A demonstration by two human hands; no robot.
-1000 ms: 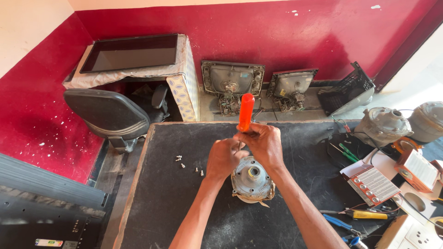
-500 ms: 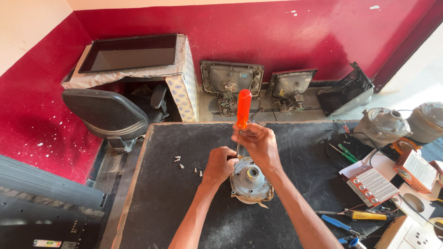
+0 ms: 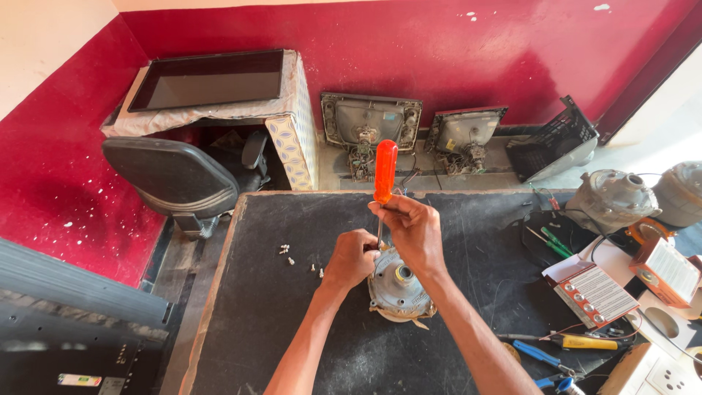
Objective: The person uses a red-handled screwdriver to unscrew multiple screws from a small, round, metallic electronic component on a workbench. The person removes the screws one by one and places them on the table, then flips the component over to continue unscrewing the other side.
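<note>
**Screwdriver upright over a motor on the black table**

The black table (image 3: pixel 292 322) fills the lower view, and everything else is placed from it. Beyond its far edge a grey chair (image 3: pixel 172 175) stands at the left, with two opened television backs (image 3: pixel 371 124) against the red wall. On the table's right end lie two round motor housings (image 3: pixel 610 199), a white panel (image 3: pixel 596 296), and a yellow-handled tool (image 3: pixel 585 341).

Near the table's middle sits the motor (image 3: pixel 398 287), a round grey metal casing. The right hand (image 3: pixel 413 230) is just above its far side, fingers clamped around the screwdriver (image 3: pixel 385 172) below its orange handle, shaft pointing down to the motor. The left hand (image 3: pixel 351 260) touches the motor's left rim, fingers curled shut against it. A few small screws (image 3: pixel 289 256) lie to the left of the left hand.
</note>
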